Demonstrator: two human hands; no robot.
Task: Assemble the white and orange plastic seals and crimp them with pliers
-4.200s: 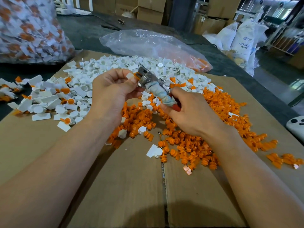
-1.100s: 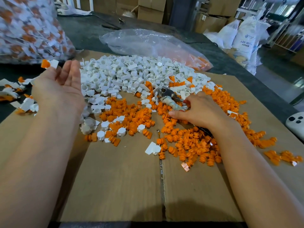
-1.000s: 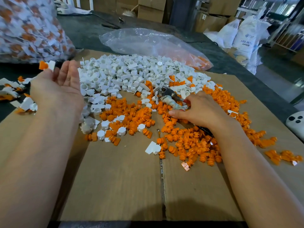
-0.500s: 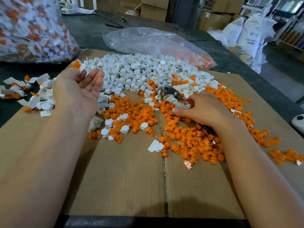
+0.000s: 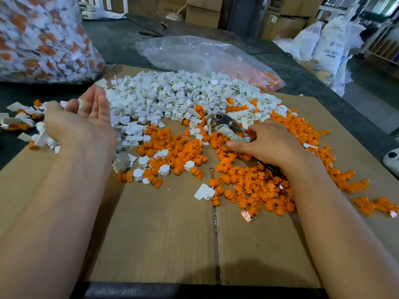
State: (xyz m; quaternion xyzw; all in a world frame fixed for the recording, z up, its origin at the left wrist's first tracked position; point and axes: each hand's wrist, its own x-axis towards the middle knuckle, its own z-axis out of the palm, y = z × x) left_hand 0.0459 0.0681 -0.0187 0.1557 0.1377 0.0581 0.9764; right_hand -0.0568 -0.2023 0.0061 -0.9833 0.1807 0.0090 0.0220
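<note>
Head view: left hand (image 5: pixel 82 124) empty, right hand (image 5: pixel 267 143) gripping pliers (image 5: pixel 224 124)

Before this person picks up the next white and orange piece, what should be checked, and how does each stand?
1. Left hand free: ok, palm open and empty.
2. Pliers within reach: ok, lying on the parts under the right hand.
3. Pliers firmly gripped: cannot tell, fingers rest on the handles.
4. White pieces in supply: ok.
5. Orange pieces in supply: ok.
6. Bare cardboard to work over: ok.
</note>
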